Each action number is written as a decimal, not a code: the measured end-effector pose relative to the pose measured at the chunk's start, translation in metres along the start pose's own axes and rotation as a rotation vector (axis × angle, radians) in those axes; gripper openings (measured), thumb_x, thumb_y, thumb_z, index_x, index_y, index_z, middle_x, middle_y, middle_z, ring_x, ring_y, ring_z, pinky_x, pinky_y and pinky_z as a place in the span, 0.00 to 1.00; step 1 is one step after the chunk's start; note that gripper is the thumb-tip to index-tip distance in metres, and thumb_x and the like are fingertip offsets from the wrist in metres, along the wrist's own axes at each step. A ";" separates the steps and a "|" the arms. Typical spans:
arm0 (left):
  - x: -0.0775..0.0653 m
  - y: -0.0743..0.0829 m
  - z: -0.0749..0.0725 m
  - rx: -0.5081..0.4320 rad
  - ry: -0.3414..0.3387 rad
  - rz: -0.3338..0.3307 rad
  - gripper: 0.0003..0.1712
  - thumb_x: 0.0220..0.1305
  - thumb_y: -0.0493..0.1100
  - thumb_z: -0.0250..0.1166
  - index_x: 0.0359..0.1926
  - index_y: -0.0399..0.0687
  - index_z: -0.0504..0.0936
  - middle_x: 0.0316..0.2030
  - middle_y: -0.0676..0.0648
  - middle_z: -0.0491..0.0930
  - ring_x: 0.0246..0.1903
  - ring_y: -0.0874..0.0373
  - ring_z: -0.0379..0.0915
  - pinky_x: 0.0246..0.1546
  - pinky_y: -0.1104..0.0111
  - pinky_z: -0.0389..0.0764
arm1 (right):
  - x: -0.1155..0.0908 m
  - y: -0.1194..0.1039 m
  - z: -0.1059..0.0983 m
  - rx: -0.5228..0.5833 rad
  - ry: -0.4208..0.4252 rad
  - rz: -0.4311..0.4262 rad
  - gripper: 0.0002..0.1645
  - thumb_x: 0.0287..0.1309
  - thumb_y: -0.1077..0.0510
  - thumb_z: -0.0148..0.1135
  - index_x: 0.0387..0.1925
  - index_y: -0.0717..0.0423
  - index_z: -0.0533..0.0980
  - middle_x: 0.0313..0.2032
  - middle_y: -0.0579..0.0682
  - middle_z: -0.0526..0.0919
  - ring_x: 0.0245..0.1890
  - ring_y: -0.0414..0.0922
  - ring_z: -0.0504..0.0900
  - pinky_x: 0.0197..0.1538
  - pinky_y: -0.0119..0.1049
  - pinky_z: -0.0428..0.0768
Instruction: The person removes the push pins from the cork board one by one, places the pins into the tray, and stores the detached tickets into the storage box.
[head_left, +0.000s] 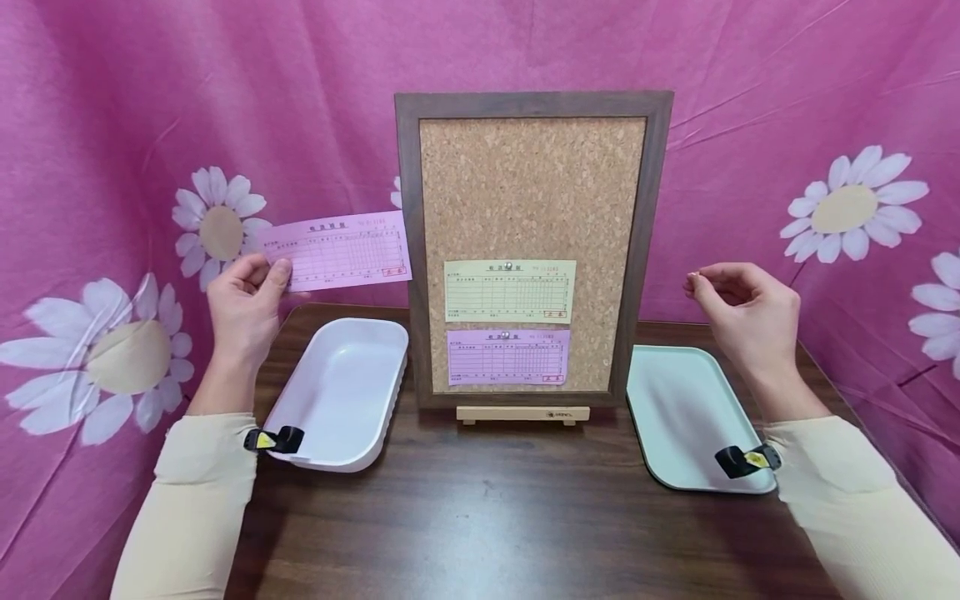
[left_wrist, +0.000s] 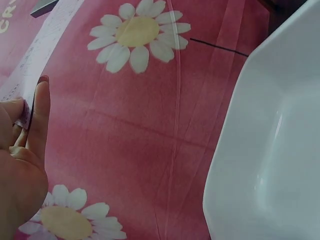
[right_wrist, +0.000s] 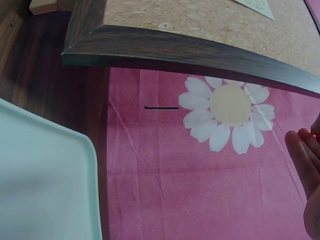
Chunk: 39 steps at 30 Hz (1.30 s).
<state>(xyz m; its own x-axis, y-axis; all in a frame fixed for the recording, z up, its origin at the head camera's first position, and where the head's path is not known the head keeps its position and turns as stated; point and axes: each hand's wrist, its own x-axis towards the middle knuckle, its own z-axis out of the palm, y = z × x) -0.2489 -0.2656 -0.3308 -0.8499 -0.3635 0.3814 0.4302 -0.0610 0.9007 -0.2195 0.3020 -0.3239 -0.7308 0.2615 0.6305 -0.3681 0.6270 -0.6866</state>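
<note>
My left hand (head_left: 246,308) pinches a pink printed receipt slip (head_left: 337,250) by its lower left corner, thumb in front. The slip's right end reaches the left frame edge of a cork board (head_left: 532,183). On the board, a yellow slip (head_left: 510,293) hangs above another pink slip (head_left: 508,358), each under a push pin at its top. To the right of the board my right hand (head_left: 750,312) is raised, thumb and index fingertips together on a tiny object (head_left: 693,274), mostly hidden and too small to identify. In the right wrist view only part of this hand (right_wrist: 310,175) shows.
A white tray (head_left: 337,392) stands on the table left of the board, below my left hand. A pale green tray (head_left: 690,417) lies on the right. The board rests on a wooden stand (head_left: 522,414). Pink flowered cloth (head_left: 525,50) hangs behind.
</note>
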 end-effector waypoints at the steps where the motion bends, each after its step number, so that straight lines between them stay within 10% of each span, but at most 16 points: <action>1: 0.000 -0.001 -0.002 -0.001 0.002 -0.009 0.04 0.70 0.32 0.72 0.43 0.44 0.90 0.31 0.50 0.86 0.28 0.62 0.85 0.31 0.74 0.88 | -0.001 0.002 0.000 0.004 -0.001 0.007 0.09 0.65 0.63 0.74 0.44 0.66 0.89 0.29 0.15 0.84 0.30 0.18 0.84 0.38 0.12 0.78; 11: -0.002 -0.006 -0.015 0.068 -0.074 -0.090 0.08 0.72 0.33 0.70 0.48 0.46 0.90 0.33 0.55 0.91 0.24 0.64 0.88 0.29 0.75 0.87 | -0.012 0.022 -0.004 -0.038 0.006 0.096 0.10 0.66 0.60 0.73 0.43 0.65 0.88 0.27 0.13 0.82 0.29 0.17 0.82 0.36 0.12 0.76; 24: -0.005 -0.009 -0.032 0.534 -0.208 -0.197 0.26 0.80 0.47 0.64 0.69 0.35 0.79 0.36 0.66 0.83 0.32 0.71 0.88 0.39 0.81 0.85 | -0.024 0.040 -0.006 -0.049 -0.019 0.231 0.11 0.65 0.58 0.75 0.44 0.61 0.89 0.25 0.15 0.83 0.28 0.18 0.82 0.33 0.13 0.76; 32: -0.008 -0.013 -0.038 0.639 -0.266 -0.245 0.29 0.81 0.50 0.62 0.71 0.35 0.78 0.36 0.68 0.82 0.31 0.74 0.86 0.40 0.82 0.84 | -0.037 0.056 -0.005 -0.087 -0.036 0.200 0.12 0.66 0.59 0.73 0.44 0.64 0.89 0.25 0.12 0.81 0.27 0.16 0.81 0.33 0.12 0.75; 39: -0.006 -0.023 -0.044 0.685 -0.323 -0.266 0.28 0.82 0.47 0.61 0.70 0.30 0.77 0.49 0.38 0.87 0.29 0.75 0.86 0.39 0.82 0.84 | -0.049 0.067 -0.005 -0.082 -0.066 0.206 0.10 0.66 0.61 0.72 0.44 0.65 0.88 0.26 0.12 0.81 0.28 0.15 0.81 0.34 0.12 0.75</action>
<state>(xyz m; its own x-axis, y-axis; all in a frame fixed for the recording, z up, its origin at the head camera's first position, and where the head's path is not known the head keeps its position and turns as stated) -0.2401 -0.3030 -0.3635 -0.9889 -0.1235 0.0831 0.0078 0.5148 0.8573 -0.2056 0.3347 -0.3994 -0.8228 0.3427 0.4534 -0.1615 0.6239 -0.7647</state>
